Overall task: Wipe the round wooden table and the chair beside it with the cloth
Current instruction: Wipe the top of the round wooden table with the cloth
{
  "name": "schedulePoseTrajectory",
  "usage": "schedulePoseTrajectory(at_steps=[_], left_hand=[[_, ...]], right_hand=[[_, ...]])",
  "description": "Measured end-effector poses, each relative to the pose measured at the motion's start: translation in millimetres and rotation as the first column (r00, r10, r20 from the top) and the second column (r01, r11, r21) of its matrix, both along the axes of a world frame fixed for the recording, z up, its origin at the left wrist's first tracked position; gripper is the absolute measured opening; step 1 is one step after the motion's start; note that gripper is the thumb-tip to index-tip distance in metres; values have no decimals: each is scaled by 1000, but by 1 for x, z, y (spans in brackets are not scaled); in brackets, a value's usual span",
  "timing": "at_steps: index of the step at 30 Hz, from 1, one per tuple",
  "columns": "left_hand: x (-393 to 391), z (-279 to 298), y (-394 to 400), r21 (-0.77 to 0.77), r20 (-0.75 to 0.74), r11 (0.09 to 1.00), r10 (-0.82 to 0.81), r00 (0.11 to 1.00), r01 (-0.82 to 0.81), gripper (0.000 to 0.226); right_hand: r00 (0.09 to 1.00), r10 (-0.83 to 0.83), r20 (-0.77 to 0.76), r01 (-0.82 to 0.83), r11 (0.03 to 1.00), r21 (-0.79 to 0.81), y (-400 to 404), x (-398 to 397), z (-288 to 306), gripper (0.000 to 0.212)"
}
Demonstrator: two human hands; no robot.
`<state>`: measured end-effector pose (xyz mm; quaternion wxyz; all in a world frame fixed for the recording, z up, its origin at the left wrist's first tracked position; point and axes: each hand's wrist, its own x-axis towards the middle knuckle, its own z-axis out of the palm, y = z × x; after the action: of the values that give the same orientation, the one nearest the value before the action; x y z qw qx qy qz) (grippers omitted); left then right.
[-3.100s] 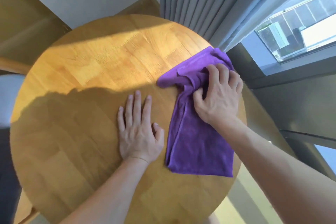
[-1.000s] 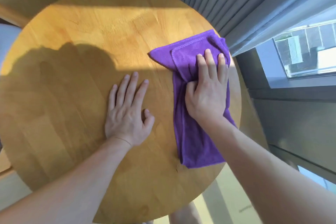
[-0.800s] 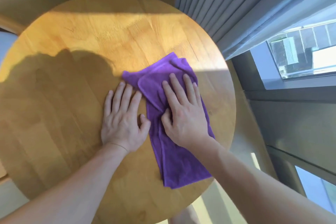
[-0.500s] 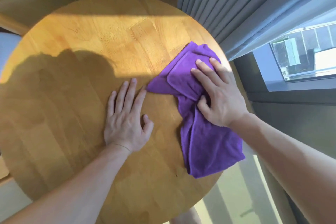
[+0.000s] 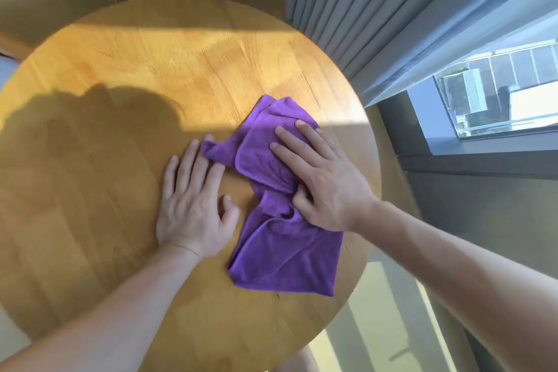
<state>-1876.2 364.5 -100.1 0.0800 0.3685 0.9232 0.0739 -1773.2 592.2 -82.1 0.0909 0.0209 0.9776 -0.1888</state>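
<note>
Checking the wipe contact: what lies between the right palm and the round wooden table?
Only the purple cloth, pressed flat under the right hand, in the head view.

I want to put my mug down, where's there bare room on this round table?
Bare: the round wooden table left of the left hand, and its sunlit far side. Crowded: the right, under the purple cloth and right hand.

1 round table (image 5: 126,75), 1 purple cloth (image 5: 283,263), 2 hands: left hand (image 5: 193,205), right hand (image 5: 326,184)

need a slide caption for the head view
Right hand presses a purple cloth on the round table; left hand lies flat beside it.
</note>
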Motion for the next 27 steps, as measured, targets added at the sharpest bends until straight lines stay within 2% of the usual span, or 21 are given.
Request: schedulePoseTrajectory(at_steps=[2, 5, 8, 10, 12, 17, 20, 21, 23, 25, 27], left_hand=[[0, 0, 1, -6, 19, 1000, 13, 1000, -13, 71], [-1, 0, 3, -2, 38, 1000, 22, 999, -22, 81], [-2, 1, 3, -12, 40, 1000, 26, 999, -26, 82], [0, 2, 3, -17, 32, 1000, 23, 999, -22, 83], [2, 3, 4, -14, 23, 1000, 20, 1000, -20, 83], [2, 5, 3, -16, 29, 1000, 14, 999, -14, 80], [0, 4, 5, -11, 26, 1000, 15, 1000, -15, 76], [0, 4, 6, -13, 25, 1000, 14, 1000, -14, 75], [-1, 5, 6, -19, 27, 1000, 18, 999, -18, 77], [-1, 4, 4, -25, 33, 1000, 19, 999, -18, 81], [0, 4, 3, -26, 30, 1000, 18, 999, -18, 82]], right_hand=[[1000, 26, -6, -26, 1000, 17, 36, 3, 1, 75], [965, -261, -35, 261, 965, 2, 47, -9, 2, 77], [811, -583, -52, 585, 811, 21, 5, -32, 1, 77], [703, -709, -55, 711, 703, 19, -29, -46, 1, 80], [697, -716, -44, 717, 697, 20, -54, -53, 1, 83], [902, -429, -48, 426, 903, -66, -49, -33, 1, 79], [953, -299, -42, 290, 946, -147, -10, -22, 4, 75], [949, -312, -36, 304, 940, -153, 2, -22, 5, 73], [894, -446, -47, 437, 889, -135, 12, -35, 7, 70], [776, -626, -76, 614, 778, -132, -1, -61, 9, 70], [692, -718, -72, 713, 695, -90, -23, -86, 12, 74]])
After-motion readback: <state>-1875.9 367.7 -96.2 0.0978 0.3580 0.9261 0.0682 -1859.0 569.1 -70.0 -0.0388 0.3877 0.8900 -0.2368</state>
